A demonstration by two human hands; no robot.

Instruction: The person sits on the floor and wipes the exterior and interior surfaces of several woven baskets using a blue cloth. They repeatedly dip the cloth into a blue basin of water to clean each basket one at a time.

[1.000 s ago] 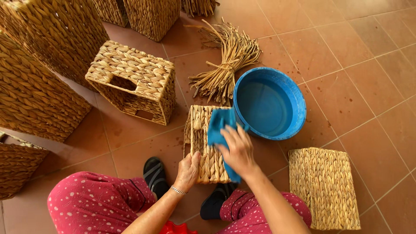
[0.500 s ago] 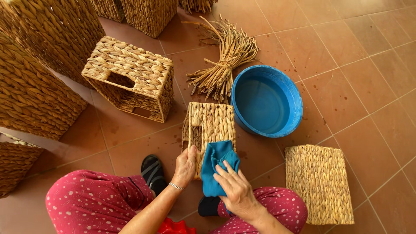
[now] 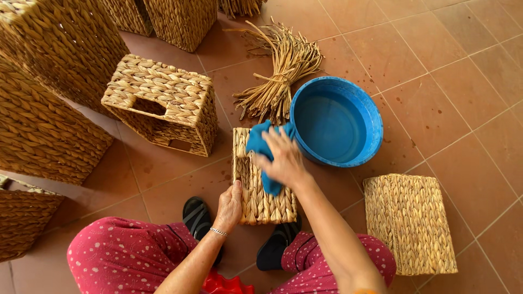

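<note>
Right hand [image 3: 283, 160] is pressing a crumpled blue cloth [image 3: 261, 146] against the small rectangular woven straw basket [image 3: 262, 185], fingers closed over it; left hand [image 3: 230, 207] is gripping the basket's near-left edge. Wiping is looking partway done, lower weave still uncovered. Basket is lying on the tiled floor [image 3: 447, 92] beside the round blue plastic basin [image 3: 336, 121], long axis running away from the person.

Terracotta tile floor [image 3: 436, 65] — woven baskets [image 3: 163, 103], straw bundle [image 3: 278, 71], blue basin [image 3: 338, 122].

Right hand [image 3: 283, 162] presses a blue cloth [image 3: 260, 147] on a small woven basket [image 3: 262, 201], left hand [image 3: 230, 206] steadying its near-left edge
</note>
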